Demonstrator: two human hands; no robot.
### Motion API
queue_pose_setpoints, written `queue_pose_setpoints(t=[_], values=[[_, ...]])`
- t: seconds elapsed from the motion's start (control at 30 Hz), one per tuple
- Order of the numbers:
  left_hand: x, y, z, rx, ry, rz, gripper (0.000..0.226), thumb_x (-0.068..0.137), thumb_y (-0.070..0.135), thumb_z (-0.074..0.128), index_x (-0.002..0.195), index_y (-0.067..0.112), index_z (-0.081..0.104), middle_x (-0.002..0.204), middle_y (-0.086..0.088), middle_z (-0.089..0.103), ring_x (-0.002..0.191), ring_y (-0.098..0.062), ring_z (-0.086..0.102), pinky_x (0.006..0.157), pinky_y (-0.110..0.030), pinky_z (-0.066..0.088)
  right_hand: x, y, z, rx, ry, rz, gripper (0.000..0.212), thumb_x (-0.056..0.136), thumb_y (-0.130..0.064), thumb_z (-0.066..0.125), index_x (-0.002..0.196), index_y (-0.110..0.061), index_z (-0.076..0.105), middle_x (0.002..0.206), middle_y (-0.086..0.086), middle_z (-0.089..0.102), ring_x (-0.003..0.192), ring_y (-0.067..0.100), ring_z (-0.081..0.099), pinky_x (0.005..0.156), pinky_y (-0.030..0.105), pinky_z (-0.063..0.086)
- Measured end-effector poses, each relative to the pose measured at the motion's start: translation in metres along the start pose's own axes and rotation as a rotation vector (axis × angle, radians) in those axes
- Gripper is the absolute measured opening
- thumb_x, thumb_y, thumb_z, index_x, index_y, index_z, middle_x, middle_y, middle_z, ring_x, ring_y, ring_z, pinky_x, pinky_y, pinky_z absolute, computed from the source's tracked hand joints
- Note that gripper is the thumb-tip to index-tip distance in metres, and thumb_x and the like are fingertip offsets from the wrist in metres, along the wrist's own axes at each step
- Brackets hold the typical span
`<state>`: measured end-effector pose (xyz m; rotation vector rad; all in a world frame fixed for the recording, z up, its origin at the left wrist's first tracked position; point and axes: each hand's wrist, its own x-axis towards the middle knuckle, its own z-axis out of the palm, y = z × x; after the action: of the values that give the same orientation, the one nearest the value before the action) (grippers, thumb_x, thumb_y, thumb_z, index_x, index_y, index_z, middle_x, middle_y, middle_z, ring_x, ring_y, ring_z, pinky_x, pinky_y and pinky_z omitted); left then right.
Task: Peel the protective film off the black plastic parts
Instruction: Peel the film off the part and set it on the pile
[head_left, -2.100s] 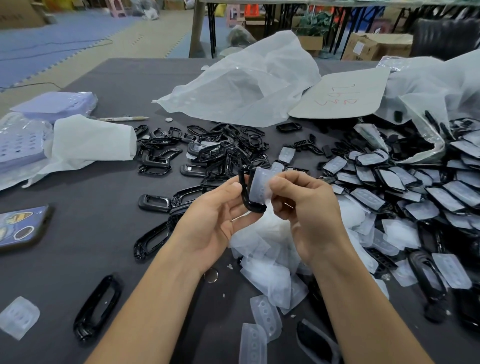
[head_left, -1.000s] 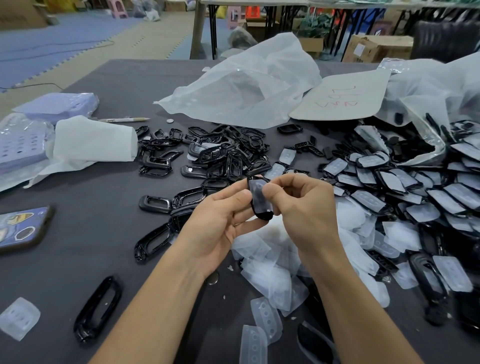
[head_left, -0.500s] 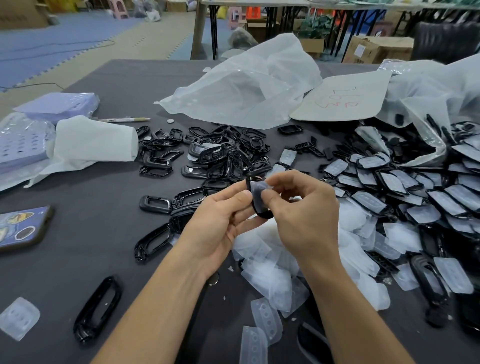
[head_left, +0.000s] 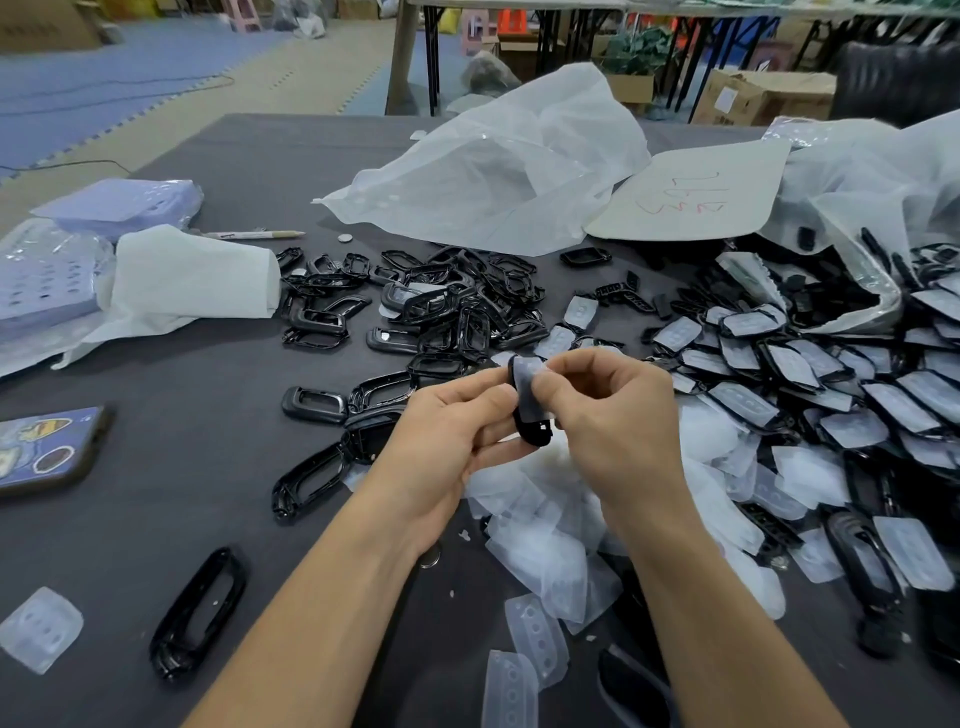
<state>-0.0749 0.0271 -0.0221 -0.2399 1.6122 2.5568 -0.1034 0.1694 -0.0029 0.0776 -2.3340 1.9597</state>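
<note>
The left hand (head_left: 441, 441) curls its thumb and fingers round a black plastic part (head_left: 531, 434), holding it upright just above the table (head_left: 130, 519). The right hand (head_left: 608, 415) pinches the pale protective film (head_left: 527, 375) at the part's upper end between thumb and forefinger, the other fingers folded in; how much of the film has lifted is hard to tell. At 6 o'clock from the hands lies a heap of loose films (head_left: 540, 525). At 12 o'clock sits a pile of bare black frames (head_left: 441, 306), and at 3 o'clock a spread of film-covered parts (head_left: 831, 384). Further out at 12 o'clock lies a crumpled white bag (head_left: 493, 176); at 1 o'clock is a cardboard sheet (head_left: 691, 208) with red handwriting, upside down and unreadable. At 9 o'clock lies a phone (head_left: 47, 447) whose case carries cartoon stickers.
</note>
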Motion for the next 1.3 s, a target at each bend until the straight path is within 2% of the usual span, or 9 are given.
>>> queue_pose_setpoints(t=[0.1, 0.2, 0.27, 0.37, 0.5, 0.77, 0.93, 1.13, 1.3], values=[[-0.003, -0.001, 0.001, 0.021, -0.064, 0.008, 0.028, 0.104, 0.001, 0.049, 0.124, -0.001, 0.069, 0.065, 0.008, 0.07, 0.058, -0.003, 0.068, 0.071, -0.022, 0.061, -0.007, 0.001, 0.006, -0.189, 0.098, -0.188, 0.014, 0.083, -0.021, 0.082, 0.073, -0.025, 0.074, 0.066, -0.014, 0.072, 0.063, 0.005, 0.07, 0.065, 0.026, 0.058], [-0.006, 0.001, 0.003, 0.019, -0.079, 0.03, 0.026, 0.1, -0.002, 0.055, 0.12, -0.001, 0.072, 0.076, 0.0, 0.075, 0.062, -0.005, 0.07, 0.068, -0.02, 0.06, -0.011, -0.002, 0.01, -0.252, 0.116, -0.24, 0.014, 0.084, -0.018, 0.081, 0.074, -0.024, 0.074, 0.065, -0.015, 0.07, 0.062, 0.003, 0.067, 0.061, 0.018, 0.054], [-0.005, 0.001, 0.003, 0.01, -0.011, 0.021, 0.026, 0.097, -0.004, 0.059, 0.113, 0.003, 0.077, 0.094, -0.013, 0.078, 0.072, -0.014, 0.074, 0.067, -0.023, 0.061, -0.008, -0.003, 0.007, -0.008, 0.123, -0.068, 0.018, 0.086, -0.01, 0.077, 0.072, -0.02, 0.072, 0.062, -0.011, 0.068, 0.055, 0.004, 0.059, 0.058, 0.022, 0.051], [-0.003, 0.001, 0.002, -0.029, 0.088, -0.018, 0.024, 0.095, -0.007, 0.06, 0.105, 0.004, 0.079, 0.105, -0.017, 0.079, 0.08, -0.02, 0.076, 0.068, -0.028, 0.064, -0.001, -0.009, -0.002, 0.519, 0.069, 0.239, 0.025, 0.089, 0.003, 0.064, 0.071, -0.014, 0.062, 0.058, 0.001, 0.06, 0.052, 0.013, 0.047, 0.055, 0.025, 0.042], [-0.004, 0.001, 0.004, -0.021, 0.132, -0.011, 0.025, 0.094, -0.01, 0.06, 0.101, 0.005, 0.079, 0.103, -0.016, 0.079, 0.08, -0.021, 0.077, 0.066, -0.03, 0.065, 0.005, -0.01, -0.013, 0.755, 0.04, 0.337, 0.024, 0.093, 0.005, 0.055, 0.076, -0.012, 0.057, 0.064, 0.009, 0.067, 0.056, 0.017, 0.061, 0.053, 0.023, 0.05], [-0.005, 0.0, 0.008, 0.088, 0.235, 0.085, 0.019, 0.092, -0.002, 0.067, 0.096, 0.009, 0.082, 0.091, -0.014, 0.08, 0.068, -0.019, 0.075, 0.055, -0.025, 0.058, 0.006, -0.005, -0.007, 0.38, 0.009, 0.218, 0.021, 0.086, 0.009, 0.066, 0.097, -0.01, 0.064, 0.074, 0.008, 0.073, 0.056, 0.014, 0.06, 0.052, 0.021, 0.046], [-0.006, -0.001, 0.009, 0.154, 0.239, 0.141, 0.025, 0.091, -0.002, 0.068, 0.09, 0.018, 0.084, 0.09, -0.012, 0.081, 0.072, -0.018, 0.076, 0.056, -0.025, 0.058, 0.002, 0.005, 0.002, 0.087, -0.076, 0.075, 0.013, 0.079, -0.01, 0.081, 0.083, -0.017, 0.072, 0.068, -0.006, 0.066, 0.06, 0.009, 0.058, 0.061, 0.027, 0.048], [-0.008, 0.001, 0.01, 0.205, 0.179, 0.191, 0.028, 0.082, 0.001, 0.072, 0.089, 0.024, 0.085, 0.092, -0.007, 0.081, 0.078, -0.015, 0.076, 0.07, -0.035, 0.06, 0.004, 0.008, 0.005, 0.059, -0.111, 0.071, 0.015, 0.069, -0.025, 0.079, 0.076, -0.013, 0.073, 0.062, -0.004, 0.06, 0.057, 0.012, 0.051, 0.062, 0.036, 0.044], [-0.008, -0.003, 0.01, 0.214, 0.189, 0.22, 0.029, 0.074, 0.001, 0.071, 0.092, 0.02, 0.085, 0.093, -0.01, 0.081, 0.079, -0.021, 0.075, 0.07, -0.034, 0.061, 0.007, 0.009, 0.003, 0.131, -0.117, 0.103, 0.02, 0.077, -0.006, 0.08, 0.062, -0.012, 0.069, 0.054, 0.0, 0.058, 0.049, 0.013, 0.047, 0.055, 0.032, 0.041]])
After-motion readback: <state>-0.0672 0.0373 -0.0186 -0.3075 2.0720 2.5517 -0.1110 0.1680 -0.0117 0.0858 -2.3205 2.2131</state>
